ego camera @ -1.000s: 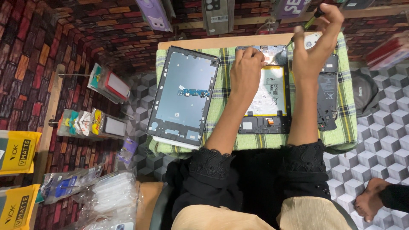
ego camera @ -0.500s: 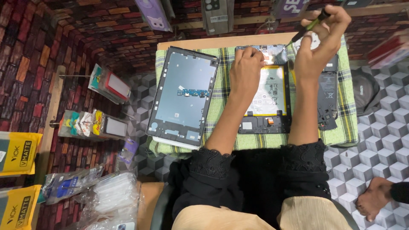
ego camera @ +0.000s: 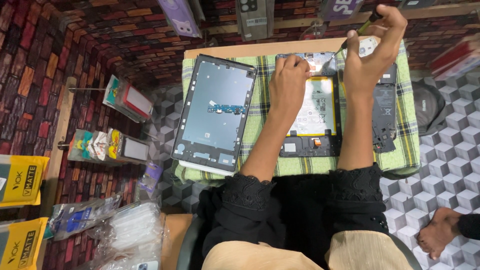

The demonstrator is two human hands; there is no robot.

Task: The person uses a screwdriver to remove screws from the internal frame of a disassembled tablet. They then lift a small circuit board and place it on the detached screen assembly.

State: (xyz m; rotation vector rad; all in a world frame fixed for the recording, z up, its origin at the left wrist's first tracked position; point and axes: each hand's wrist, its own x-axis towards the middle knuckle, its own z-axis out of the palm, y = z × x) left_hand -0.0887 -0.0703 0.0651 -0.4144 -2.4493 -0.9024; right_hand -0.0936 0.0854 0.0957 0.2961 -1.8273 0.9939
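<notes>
A green and white plaid cloth (ego camera: 260, 115) is covering the table at the upper middle of the frame. On it a grey-blue back cover (ego camera: 217, 112) is lying at left, and a white battery (ego camera: 320, 107) edged in yellow is showing in the dark opened tablet (ego camera: 312, 145). Black lace-cuffed sleeves (ego camera: 250, 200) are showing at lower centre. Grey cube-patterned flooring (ego camera: 450, 165) is filling the right side, red-brown brick patterning (ego camera: 35, 60) the left, and yellow packets (ego camera: 20, 180) are sitting at lower left.

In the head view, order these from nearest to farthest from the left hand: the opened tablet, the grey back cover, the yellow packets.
1. Opened tablet: under the left hand, which rests on its top edge.
2. Grey back cover: beside it, on the left.
3. Yellow packets: far left, by the wall.
</notes>
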